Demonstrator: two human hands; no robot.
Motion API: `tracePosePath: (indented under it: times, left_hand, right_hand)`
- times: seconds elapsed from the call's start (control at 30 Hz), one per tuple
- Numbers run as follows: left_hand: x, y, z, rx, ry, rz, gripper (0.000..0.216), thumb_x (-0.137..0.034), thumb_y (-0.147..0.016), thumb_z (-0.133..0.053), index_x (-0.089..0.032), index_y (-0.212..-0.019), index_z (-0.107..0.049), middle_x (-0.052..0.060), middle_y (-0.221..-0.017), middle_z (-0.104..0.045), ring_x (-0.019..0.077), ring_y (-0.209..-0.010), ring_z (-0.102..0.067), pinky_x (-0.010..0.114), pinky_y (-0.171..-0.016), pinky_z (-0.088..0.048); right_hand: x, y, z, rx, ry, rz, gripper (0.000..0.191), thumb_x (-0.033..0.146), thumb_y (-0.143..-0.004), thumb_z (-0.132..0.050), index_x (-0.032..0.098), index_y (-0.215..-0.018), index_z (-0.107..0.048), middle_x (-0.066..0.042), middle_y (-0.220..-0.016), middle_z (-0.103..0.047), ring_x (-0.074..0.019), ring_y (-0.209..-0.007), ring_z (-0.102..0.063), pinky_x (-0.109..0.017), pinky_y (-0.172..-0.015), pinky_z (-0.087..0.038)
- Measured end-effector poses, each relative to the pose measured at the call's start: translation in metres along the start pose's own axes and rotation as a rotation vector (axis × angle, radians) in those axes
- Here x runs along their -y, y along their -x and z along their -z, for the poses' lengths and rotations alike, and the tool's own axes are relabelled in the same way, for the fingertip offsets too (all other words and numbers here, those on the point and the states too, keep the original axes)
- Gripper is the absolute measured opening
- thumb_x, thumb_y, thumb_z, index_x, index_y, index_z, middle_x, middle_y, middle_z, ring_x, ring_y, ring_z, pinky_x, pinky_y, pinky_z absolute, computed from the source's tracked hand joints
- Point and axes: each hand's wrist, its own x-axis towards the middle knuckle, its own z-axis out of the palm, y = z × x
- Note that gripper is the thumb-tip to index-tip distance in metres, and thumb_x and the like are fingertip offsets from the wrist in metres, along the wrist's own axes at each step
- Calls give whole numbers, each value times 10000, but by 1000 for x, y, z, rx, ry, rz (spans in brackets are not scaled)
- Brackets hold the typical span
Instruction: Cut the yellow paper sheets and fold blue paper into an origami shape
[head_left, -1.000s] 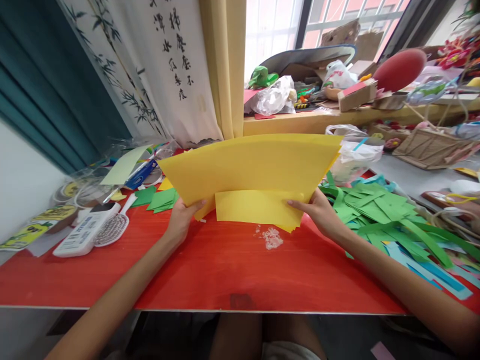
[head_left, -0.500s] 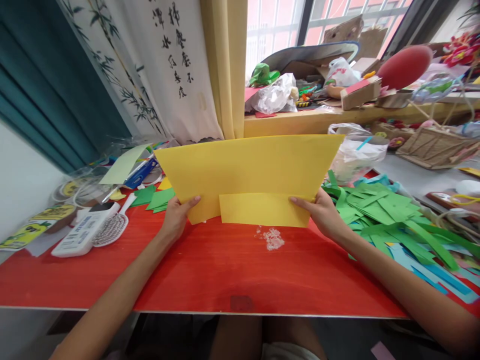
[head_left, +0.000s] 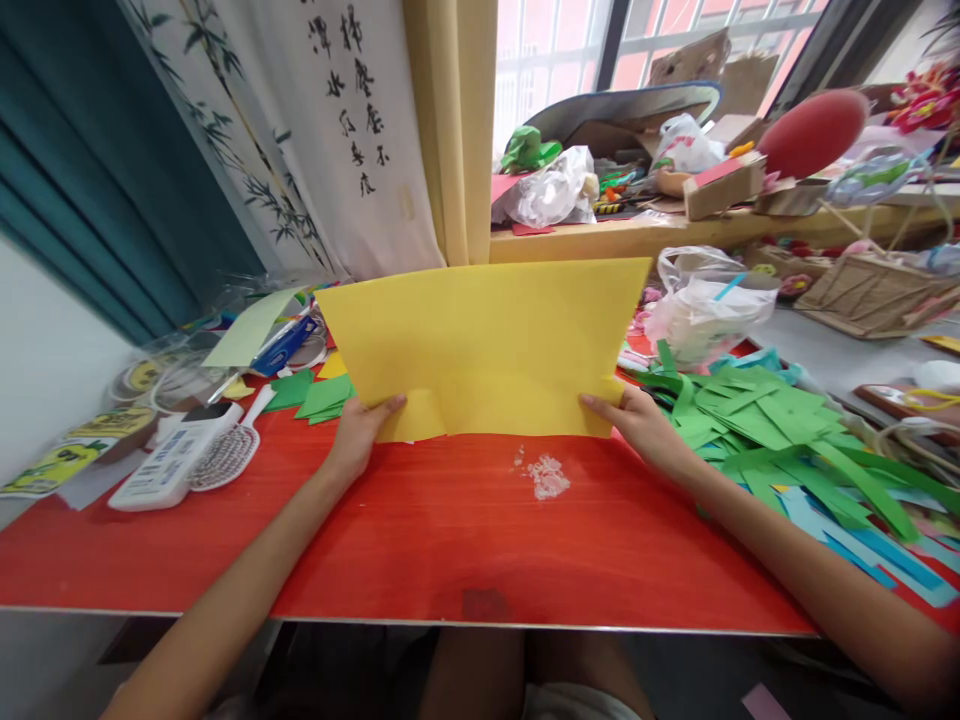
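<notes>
A large sheet of yellow paper [head_left: 487, 340] stands tilted up over the table, held at its two lower corners. My left hand [head_left: 358, 432] pinches the lower left corner, thumb on the near face. At the lower right corner my right hand [head_left: 637, 420] pinches the paper the same way. The other fingers of both hands are hidden behind the sheet. A small yellow bit shows at the paper's right edge by my right thumb. Below the sheet, a small heap of whitish scraps [head_left: 549, 478] lies on the red table [head_left: 390, 560].
Green paper strips [head_left: 772, 420] and blue strips [head_left: 877, 550] pile up on the right. A white plastic bag [head_left: 701, 310] stands behind them. To the left lie a hairbrush [head_left: 225, 458], a white box-like item [head_left: 169, 460] and green paper pieces [head_left: 326, 398]. A cluttered windowsill [head_left: 615, 240] runs behind.
The sheet's right edge has shifted left and its lower edge has risen slightly. The separate lower yellow panel seen before no longer stands out in front. Both hands keep their grip.
</notes>
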Motion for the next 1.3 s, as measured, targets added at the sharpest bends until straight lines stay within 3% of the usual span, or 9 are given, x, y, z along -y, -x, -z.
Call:
tracePosePath:
  times: [0.17,0.33,0.43,0.6,0.77,0.9,1.03,1.17,1.3]
  left_hand:
    - [-15,-6,8,-117,26,-86,428,-269,-638,-788,-150,-1032,-672,76,-1061,-714,250,-1076,-632,372,-937,-521]
    - [-37,-19,34,-344,176,-182,349,-172,-669,-754,-210,-1004,-662,6,-1191,-666,208,-1164,-581,334,-1010,-491]
    - [-48,-23,49,-385,242,-212,379,-142,-721,-717,-218,-1076,-609,-59,-1205,-656,153,-1191,-555,300,-1043,-465]
    - [-49,-17,47,-284,227,-133,380,-176,-741,-716,-222,-1097,-592,-63,-1136,-691,133,-1173,-570,255,-1012,-483]
    - [-30,5,14,64,104,279,399,-218,-636,-789,-146,-1012,-676,101,-1034,-725,244,-884,-708,315,-744,-597]
    - [-21,20,-6,256,30,490,408,-249,-611,-810,-91,-970,-697,180,-960,-726,307,-783,-717,387,-672,-594]
    - [-22,22,-7,290,12,531,387,-273,-625,-803,-129,-968,-691,150,-967,-732,279,-791,-720,366,-679,-589]
    - [-22,20,-3,283,-15,536,389,-268,-630,-797,-128,-973,-678,146,-968,-731,268,-766,-719,352,-660,-583]
    - [-23,24,-5,231,-48,472,405,-274,-683,-758,-154,-1046,-623,125,-1021,-722,225,-751,-714,300,-621,-568]
  right_hand:
    - [-1,-1,6,-102,-23,-30,305,449,-753,-673,236,-971,-667,-24,-995,-724,-248,-899,-685,-382,-775,-560]
    - [-4,-4,13,-225,-107,-98,253,401,-730,-678,259,-934,-628,-30,-974,-728,-275,-917,-689,-380,-669,-584]
    - [-7,-6,15,-243,-146,-134,237,382,-736,-663,263,-934,-611,-37,-1004,-725,-277,-932,-689,-384,-668,-590]
    - [-6,-6,11,-117,-151,-220,215,348,-731,-677,247,-915,-629,-58,-966,-734,-268,-834,-709,-389,-678,-592]
    - [3,4,5,24,-141,-267,256,366,-699,-714,262,-928,-663,-58,-948,-739,-277,-849,-708,-374,-676,-590]
    - [10,4,8,112,-201,-314,340,472,-769,-629,319,-1073,-636,-22,-988,-734,-256,-954,-690,-347,-717,-581]
    - [11,-3,14,142,-258,-390,462,614,-846,-421,274,-1069,-640,-55,-974,-735,-242,-938,-697,-356,-726,-582]
    - [8,-1,15,164,-205,-406,297,371,-767,-655,229,-1027,-648,-65,-999,-731,-224,-867,-711,-322,-707,-589]
    - [9,5,13,115,-181,-368,333,228,-711,-683,238,-1040,-636,-59,-1011,-728,-216,-811,-718,-325,-690,-594]
